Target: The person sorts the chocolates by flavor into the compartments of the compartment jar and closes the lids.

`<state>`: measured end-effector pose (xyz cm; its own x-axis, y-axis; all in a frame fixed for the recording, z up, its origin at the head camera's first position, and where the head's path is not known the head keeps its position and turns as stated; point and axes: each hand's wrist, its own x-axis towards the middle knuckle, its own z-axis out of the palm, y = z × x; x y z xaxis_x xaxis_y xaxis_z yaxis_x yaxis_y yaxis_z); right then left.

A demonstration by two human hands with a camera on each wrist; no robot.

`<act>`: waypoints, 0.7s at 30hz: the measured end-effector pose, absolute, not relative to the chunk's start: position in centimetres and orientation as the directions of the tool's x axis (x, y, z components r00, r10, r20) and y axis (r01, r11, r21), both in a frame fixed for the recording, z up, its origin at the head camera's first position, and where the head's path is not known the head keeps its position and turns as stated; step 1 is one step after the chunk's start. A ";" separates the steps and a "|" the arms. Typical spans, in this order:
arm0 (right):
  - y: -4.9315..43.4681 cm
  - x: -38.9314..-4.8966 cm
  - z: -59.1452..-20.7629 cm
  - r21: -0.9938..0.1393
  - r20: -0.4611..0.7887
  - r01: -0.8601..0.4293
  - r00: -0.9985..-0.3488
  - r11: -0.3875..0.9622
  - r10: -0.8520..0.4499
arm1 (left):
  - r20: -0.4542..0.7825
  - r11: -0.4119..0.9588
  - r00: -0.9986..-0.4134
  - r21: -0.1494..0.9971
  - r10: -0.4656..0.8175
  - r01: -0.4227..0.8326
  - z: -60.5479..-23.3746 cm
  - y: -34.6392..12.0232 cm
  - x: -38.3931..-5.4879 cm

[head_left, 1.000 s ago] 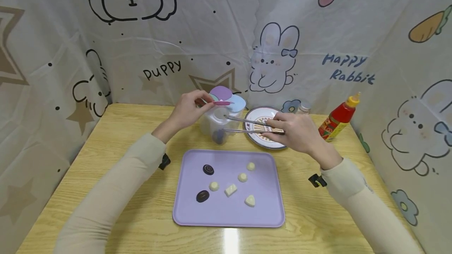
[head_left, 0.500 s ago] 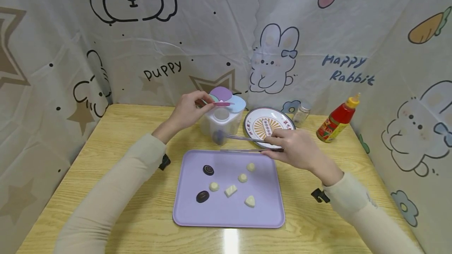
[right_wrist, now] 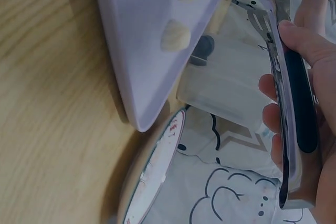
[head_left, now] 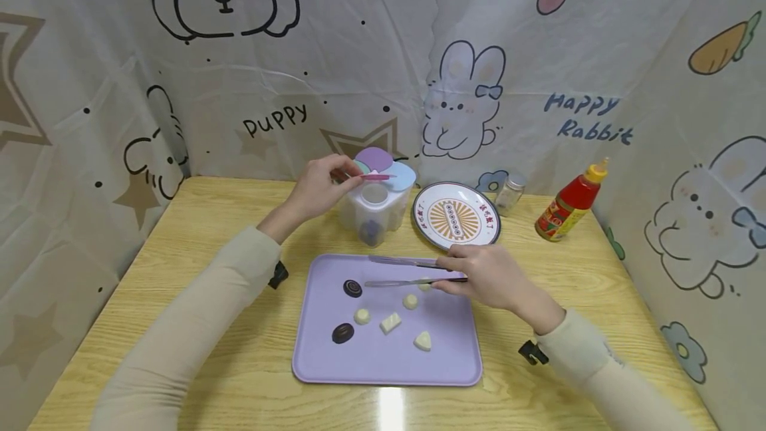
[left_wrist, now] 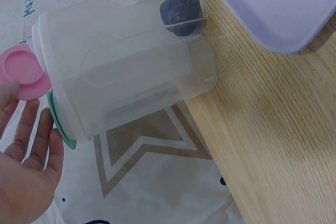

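Note:
My left hand pinches the raised pink lid of a frosted container behind the tray. Under that lid, one round opening is uncovered. A dark lump shows through the wall at the container's bottom. My right hand grips metal serving tongs with dark handles, their tips apart with nothing between them. The tongs reach over the far part of a lilac tray, close to a round dark chocolate. Also on the tray are an oval dark chocolate and several white chocolates.
A patterned plate stands behind the tray, right of the container. Beside it is a small glass jar. Farther right stands a red sauce bottle with a yellow cap. A printed cloth hangs behind the table.
The right hand has brought the tongs from the container's opening down and toward me, over the tray. A dark lump now lies in the container's bottom. The left hand keeps holding the pink lid.

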<state>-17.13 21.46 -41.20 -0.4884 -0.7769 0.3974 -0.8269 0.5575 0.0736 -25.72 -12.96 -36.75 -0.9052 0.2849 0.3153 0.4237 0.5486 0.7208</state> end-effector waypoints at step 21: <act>19.4 -16.8 -43.5 0.009 0.324 -0.841 -0.510 0.541 -0.797 | 0.324 0.549 -0.900 0.714 0.291 0.435 -36.8 -12.9 -25.6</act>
<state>-16.81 19.40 -43.50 -0.5096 -0.7973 0.3235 -0.8409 0.5411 0.0088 -25.63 -12.91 -36.77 -0.9000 0.2915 0.3240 0.4348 0.5486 0.7142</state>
